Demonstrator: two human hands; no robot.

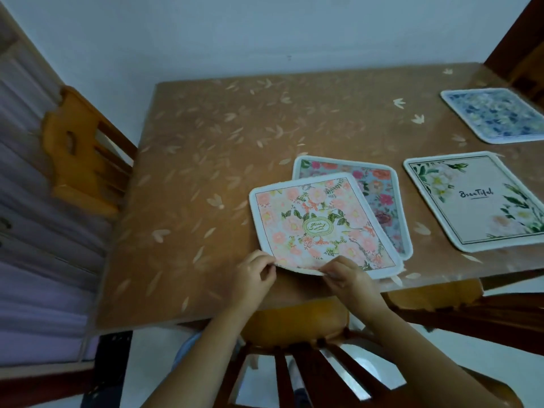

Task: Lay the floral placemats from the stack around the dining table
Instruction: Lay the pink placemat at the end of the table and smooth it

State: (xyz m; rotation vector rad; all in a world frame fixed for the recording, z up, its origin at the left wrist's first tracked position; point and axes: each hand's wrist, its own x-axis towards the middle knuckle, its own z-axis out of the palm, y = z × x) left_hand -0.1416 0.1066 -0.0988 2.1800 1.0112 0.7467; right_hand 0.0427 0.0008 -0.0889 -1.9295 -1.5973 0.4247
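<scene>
Both hands meet at the near edge of the table (206,172), which wears a brown cover printed with pale leaves. The left hand (256,272) has its fingers curled in and pinches the near left corner of the peach floral placemat (318,225); the right hand (347,278) pinches the same mat's near edge just beside it, thumb on top. Between the two hands that edge looks bent up a little off the table. The peach mat lies tilted, with a green oval emblem at its middle, and it overlaps the rose placemat (374,187) beneath it, whose far and right sides stick out from under. To the right, apart from this pair, the cream placemat (477,201) lies flat near the table's front edge, with the word "Beautiful" on it and white flowers in its corners. Farther back on the right lies the blue floral placemat (497,116), partly cut off by the picture's edge. A light wooden chair (79,154) stands at the table's left side, and a dark slatted chair back (294,369) is pushed in below the person's forearms.
</scene>
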